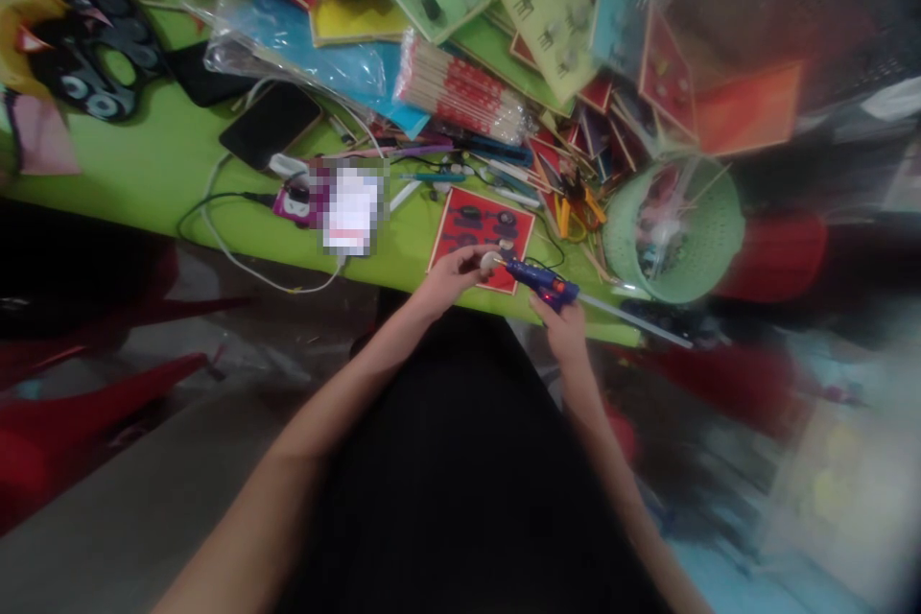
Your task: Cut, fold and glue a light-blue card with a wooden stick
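The left hand (450, 276) pinches a small white round piece (490, 261) just over the red card (479, 221) at the near edge of the green table (173, 173). The right hand (566, 328) is closed around a blue glue gun (541, 281), its tip touching the white piece. A green basket (720, 240) sits nearby.

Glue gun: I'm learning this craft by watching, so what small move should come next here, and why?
Probably a gentle squeeze of the gun to put a dab on the piece. The right hand grips the blue glue gun, and its tip looks to be right at the small white piece pinched in the left hand, over the red card on the green table.
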`<state>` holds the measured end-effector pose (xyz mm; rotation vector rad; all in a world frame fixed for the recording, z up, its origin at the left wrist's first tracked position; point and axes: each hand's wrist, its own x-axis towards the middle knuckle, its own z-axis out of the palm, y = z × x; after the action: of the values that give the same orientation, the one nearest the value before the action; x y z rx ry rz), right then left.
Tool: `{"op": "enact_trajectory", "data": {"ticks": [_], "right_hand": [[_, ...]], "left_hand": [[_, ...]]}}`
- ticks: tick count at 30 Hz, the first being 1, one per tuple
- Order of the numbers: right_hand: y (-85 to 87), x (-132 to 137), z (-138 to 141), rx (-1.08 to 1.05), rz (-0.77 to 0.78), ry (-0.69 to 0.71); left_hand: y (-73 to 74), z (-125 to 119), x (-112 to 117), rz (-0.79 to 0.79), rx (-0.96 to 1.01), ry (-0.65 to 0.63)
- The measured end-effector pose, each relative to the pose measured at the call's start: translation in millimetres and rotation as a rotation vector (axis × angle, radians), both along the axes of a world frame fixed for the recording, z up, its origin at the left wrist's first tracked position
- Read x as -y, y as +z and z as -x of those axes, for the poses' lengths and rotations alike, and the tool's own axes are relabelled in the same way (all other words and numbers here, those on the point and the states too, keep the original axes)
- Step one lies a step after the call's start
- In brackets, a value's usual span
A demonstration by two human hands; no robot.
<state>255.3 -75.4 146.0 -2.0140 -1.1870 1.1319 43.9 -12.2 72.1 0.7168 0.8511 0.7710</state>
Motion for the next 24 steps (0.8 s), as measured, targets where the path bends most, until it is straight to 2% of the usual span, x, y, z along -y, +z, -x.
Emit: {"op": "enact_trajectory", "data": {"ticks": [24], "right_hand": [[3.7,1.4,0.9,0.004,-0.009,-0.014]], "left_hand": [[4.8,-0.4,1.9,0.058,0.03,0.025]]}}
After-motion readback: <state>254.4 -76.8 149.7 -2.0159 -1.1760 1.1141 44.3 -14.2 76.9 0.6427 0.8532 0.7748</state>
